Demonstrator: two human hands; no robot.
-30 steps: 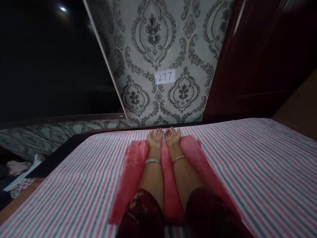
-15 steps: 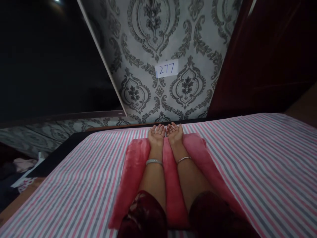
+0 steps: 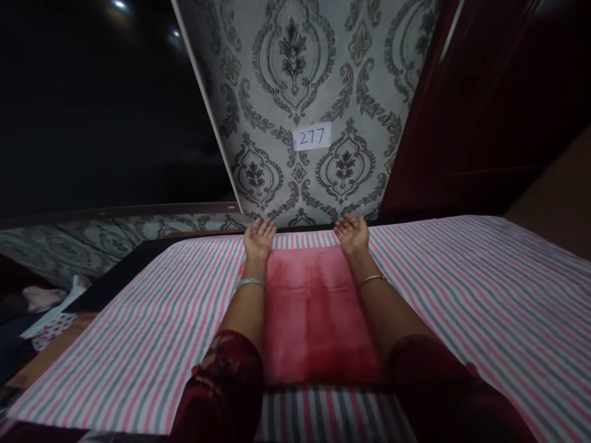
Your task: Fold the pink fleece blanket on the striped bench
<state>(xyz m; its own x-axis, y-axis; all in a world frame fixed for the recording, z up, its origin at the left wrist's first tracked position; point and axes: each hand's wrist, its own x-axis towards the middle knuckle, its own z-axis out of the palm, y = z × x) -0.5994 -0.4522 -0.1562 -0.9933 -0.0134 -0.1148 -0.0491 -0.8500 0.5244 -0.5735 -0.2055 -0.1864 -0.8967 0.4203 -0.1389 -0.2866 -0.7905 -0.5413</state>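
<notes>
A folded red plush cloth (image 3: 309,307) lies flat, with lighter and darker patches in its pile. My left hand (image 3: 259,237) is palm up by its far left corner, fingers stretched out and holding nothing. By the far right corner my right hand (image 3: 353,232) also turns its palm up, fingers apart and slightly curled, with nothing in it. Both forearms run along the sides of the cloth and cover its edges. A bangle (image 3: 250,282) circles my left wrist, and a thinner bracelet (image 3: 373,279) my right.
A pink, grey and white striped sheet (image 3: 462,289) covers the surface under the cloth. Behind it stands a patterned wall with a paper label (image 3: 313,136) reading 277. A large dark screen (image 3: 106,117) is at left, a dark red panel (image 3: 480,117) at right.
My hands have moved apart from the middle of the cloth, the left one leftward and the right one rightward. More of the cloth's middle shows between my arms.
</notes>
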